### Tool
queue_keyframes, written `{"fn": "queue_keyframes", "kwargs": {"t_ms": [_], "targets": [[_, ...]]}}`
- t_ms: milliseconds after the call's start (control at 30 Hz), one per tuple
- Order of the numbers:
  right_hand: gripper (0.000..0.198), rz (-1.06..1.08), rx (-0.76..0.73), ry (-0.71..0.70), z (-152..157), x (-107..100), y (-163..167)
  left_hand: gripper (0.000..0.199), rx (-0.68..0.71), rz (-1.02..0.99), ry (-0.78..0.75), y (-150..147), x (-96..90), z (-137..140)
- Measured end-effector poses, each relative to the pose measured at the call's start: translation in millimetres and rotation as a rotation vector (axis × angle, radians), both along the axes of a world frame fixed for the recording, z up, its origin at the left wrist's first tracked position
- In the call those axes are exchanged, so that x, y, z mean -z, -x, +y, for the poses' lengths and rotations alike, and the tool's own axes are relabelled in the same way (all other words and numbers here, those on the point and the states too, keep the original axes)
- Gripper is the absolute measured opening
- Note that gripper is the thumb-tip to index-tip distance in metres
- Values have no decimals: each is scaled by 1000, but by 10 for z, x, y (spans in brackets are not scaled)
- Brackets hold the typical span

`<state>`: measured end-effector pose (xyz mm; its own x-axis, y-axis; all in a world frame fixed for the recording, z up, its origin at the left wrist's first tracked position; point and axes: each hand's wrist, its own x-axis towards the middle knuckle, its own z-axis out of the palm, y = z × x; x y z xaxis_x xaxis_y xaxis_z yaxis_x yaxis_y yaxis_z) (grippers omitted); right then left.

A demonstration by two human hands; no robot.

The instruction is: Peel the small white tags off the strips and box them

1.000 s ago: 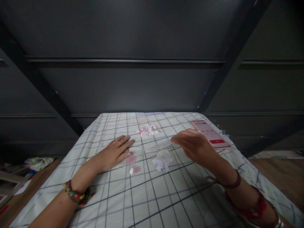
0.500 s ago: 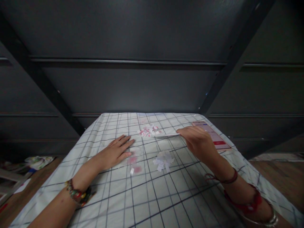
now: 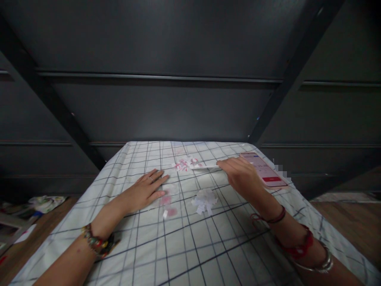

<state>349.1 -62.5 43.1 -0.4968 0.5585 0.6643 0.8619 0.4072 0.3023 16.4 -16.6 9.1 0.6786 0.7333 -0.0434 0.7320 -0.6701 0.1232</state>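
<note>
My left hand lies flat on the checked cloth, fingers spread, beside some pink-stained translucent scraps. The fingers of my right hand are closed around the near end of a thin white tweezers-like tool, held almost level. Its far tip reaches the right side of a pile of small white-and-pink paper pieces. Closer to me, between the hands, sits a pile of plain white paper pieces. Whether the tip grips a piece is too small to tell.
A phone with its screen lit lies at the right edge of the table, partly behind my right hand. Dark panels rise directly behind the table. A patterned cloth lies low at the left, beyond the table.
My right hand has shifted slightly left, bringing the white tool closer to the white-and-pink pile. The left hand stays in place.
</note>
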Motion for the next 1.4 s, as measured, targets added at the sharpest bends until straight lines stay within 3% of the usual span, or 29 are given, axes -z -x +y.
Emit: {"fn": "queue_keyframes", "kwargs": {"t_ms": [433, 567, 700, 867, 1100, 1300, 1400], "targets": [[35, 38, 4, 111, -99, -61, -36, 71, -10, 21, -6, -7, -17, -10], [36, 36, -104, 168, -127, -65, -7, 68, -13, 6, -10, 3, -7, -8], [33, 87, -108, 124, -160, -111, -150, 69, -7, -7, -2, 12, 9, 4], [34, 105, -101, 213, -151, -123, -336, 70, -3, 21, -10, 25, 33, 15], [37, 52, -223, 188, -125, -79, -121, 65, 15, -1, -36, 26, 23, 8], [33, 36, -74, 148, -148, -100, -217, 67, -4, -6, -13, 24, 0, -2], [33, 32, -115, 192, -141, -76, -193, 64, 3, -19, -36, 46, 23, 8]]}}
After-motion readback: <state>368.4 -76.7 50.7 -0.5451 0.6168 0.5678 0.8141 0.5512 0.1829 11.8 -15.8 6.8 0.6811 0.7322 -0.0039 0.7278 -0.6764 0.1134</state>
